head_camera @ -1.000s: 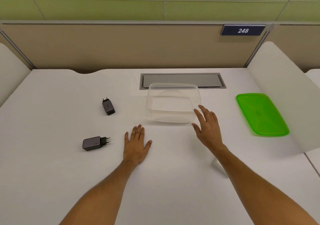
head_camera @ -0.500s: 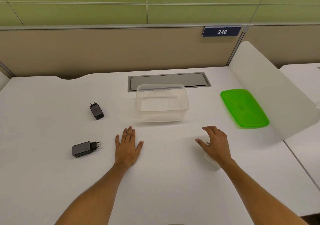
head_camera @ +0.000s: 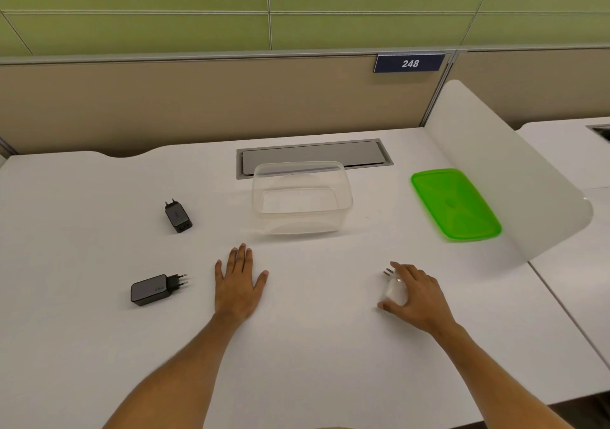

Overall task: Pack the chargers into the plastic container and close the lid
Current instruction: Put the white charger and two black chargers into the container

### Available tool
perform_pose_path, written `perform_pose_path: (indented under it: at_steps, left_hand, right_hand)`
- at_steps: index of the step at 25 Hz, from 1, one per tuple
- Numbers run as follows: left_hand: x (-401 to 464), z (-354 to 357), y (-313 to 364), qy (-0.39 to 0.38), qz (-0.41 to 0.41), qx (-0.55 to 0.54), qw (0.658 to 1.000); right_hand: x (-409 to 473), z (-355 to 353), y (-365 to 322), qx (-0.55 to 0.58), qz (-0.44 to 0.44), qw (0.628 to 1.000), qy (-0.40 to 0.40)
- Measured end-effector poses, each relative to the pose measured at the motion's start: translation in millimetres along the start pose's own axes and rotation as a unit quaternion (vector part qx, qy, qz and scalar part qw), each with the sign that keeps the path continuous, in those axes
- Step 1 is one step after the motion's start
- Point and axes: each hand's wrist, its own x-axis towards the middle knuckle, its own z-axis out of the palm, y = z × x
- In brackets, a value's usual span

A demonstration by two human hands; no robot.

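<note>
A clear plastic container (head_camera: 302,197) stands open and empty at the middle of the white desk. Its green lid (head_camera: 455,205) lies flat to the right. Two black chargers lie on the left: a small one (head_camera: 178,216) farther back and a larger one (head_camera: 155,289) nearer me. My right hand (head_camera: 417,296) curls around a white charger (head_camera: 392,288), whose prongs point away from me; it still touches the desk. My left hand (head_camera: 238,280) rests flat on the desk, fingers spread, holding nothing, between the larger black charger and the container.
A grey cable hatch (head_camera: 313,156) is set into the desk behind the container. A white curved divider (head_camera: 508,178) rises along the right side, just beyond the lid. A beige partition with a "248" sign (head_camera: 409,63) closes off the back.
My right hand pulled back from the container's right side toward me and closed around the white charger. My left hand stayed flat in place. The view shifted slightly to the right.
</note>
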Motion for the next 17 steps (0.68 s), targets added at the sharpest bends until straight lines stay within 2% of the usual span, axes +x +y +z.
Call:
perform_pose_path:
  at_steps: [10,17]
  left_hand:
    - [0.0,0.9,0.7,0.004,-0.002,0.006,1.0]
    - [1.7,3.7,-1.0,0.005,-0.004,0.011,1.0]
  right_hand:
    - [15.4,-0.3,-4.2,-0.047,-0.016,0.998,0.029]
    - [86.2,-42.7,-50.7,-0.074,-0.092,0.989,0.088]
